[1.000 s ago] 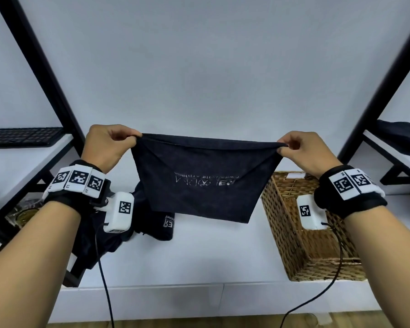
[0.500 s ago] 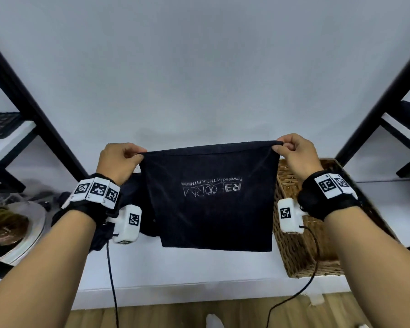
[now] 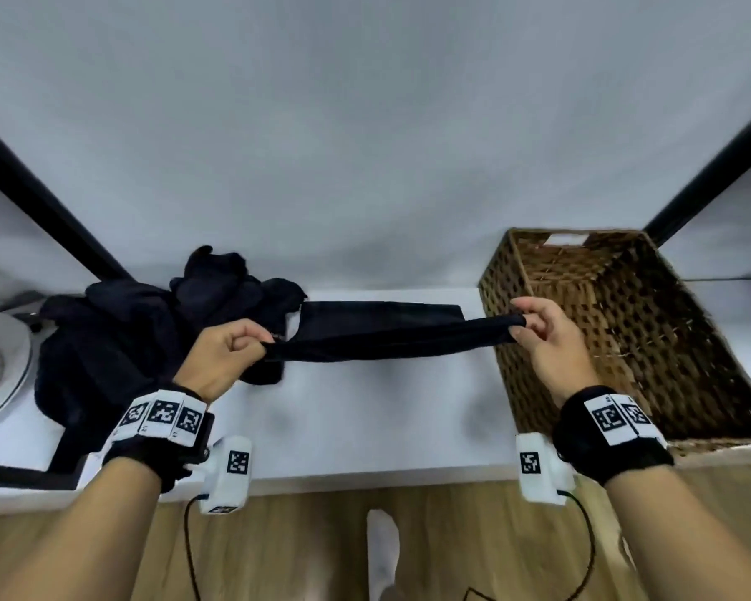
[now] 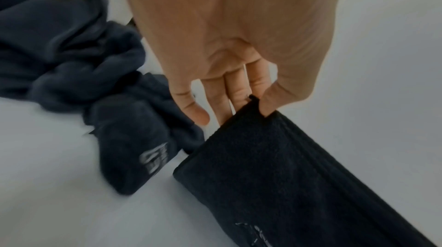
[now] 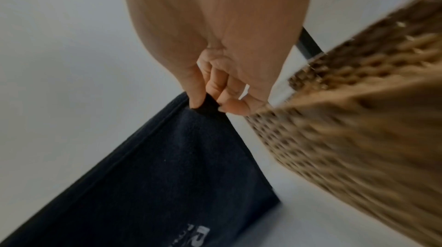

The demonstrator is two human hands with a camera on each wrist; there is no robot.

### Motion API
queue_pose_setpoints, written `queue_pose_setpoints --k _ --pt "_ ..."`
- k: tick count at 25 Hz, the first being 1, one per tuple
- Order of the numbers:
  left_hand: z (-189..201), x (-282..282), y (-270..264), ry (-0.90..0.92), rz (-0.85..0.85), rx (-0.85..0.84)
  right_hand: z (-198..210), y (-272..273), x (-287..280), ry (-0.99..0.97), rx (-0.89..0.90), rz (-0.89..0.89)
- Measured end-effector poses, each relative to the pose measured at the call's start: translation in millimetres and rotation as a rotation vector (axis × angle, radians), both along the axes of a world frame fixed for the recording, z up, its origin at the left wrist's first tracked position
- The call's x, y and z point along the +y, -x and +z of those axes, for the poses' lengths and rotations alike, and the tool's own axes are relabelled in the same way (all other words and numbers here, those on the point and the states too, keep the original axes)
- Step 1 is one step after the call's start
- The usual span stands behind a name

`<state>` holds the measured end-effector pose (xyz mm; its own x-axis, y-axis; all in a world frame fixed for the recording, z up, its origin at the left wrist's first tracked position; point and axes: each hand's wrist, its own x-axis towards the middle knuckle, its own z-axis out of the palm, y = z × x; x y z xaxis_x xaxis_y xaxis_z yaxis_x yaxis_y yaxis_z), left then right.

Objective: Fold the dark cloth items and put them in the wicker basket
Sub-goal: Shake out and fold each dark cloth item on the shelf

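Observation:
A dark cloth (image 3: 382, 336) with pale lettering is stretched between my two hands just above the white shelf. My left hand (image 3: 230, 353) pinches its left top corner, thumb against fingers (image 4: 241, 97). My right hand (image 3: 538, 336) pinches the right top corner (image 5: 205, 105) beside the wicker basket (image 3: 625, 323). The cloth's lower edge lies toward the back of the shelf (image 3: 378, 409). More dark cloth items sit in a crumpled pile (image 3: 148, 323) at the left, one showing a pale logo (image 4: 155, 158). I see nothing inside the basket.
Black frame posts (image 3: 48, 210) slant up at both sides, the right post (image 3: 712, 175) behind the basket. A white round dish (image 3: 5, 375) sits at the far left edge. The white wall stands close behind the shelf. Wood floor lies below the shelf's front edge.
Both hands have come down from chest height, lowering the hanging cloth toward the shelf. The view has tilted down, so the cloth now looks stretched low between pile and basket.

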<state>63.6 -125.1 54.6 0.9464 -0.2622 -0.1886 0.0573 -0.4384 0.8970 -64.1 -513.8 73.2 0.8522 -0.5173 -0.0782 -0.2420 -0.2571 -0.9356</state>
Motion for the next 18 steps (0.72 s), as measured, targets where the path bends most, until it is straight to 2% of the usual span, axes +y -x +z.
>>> queue_pose_setpoints --k 4,6,10,14,18 --pt "-79 -1 17 -0.114 0.026 0.132 -86 25 8 -0.024 0.226 0.031" --pt "-104 -3 16 -0.14 0.066 0.168 -113 26 12 -0.048 0.286 0.017" --pt "-120 -17 -12 -0.087 0.142 0.146 -131 -9 3 -0.002 0.248 -0.074" --pt "-131 -38 -64 -0.095 0.226 0.077 -141 -66 -16 0.05 0.201 -0.127" --pt "-146 -60 -110 -0.097 0.251 0.099 -163 -113 -30 0.086 0.232 -0.158"
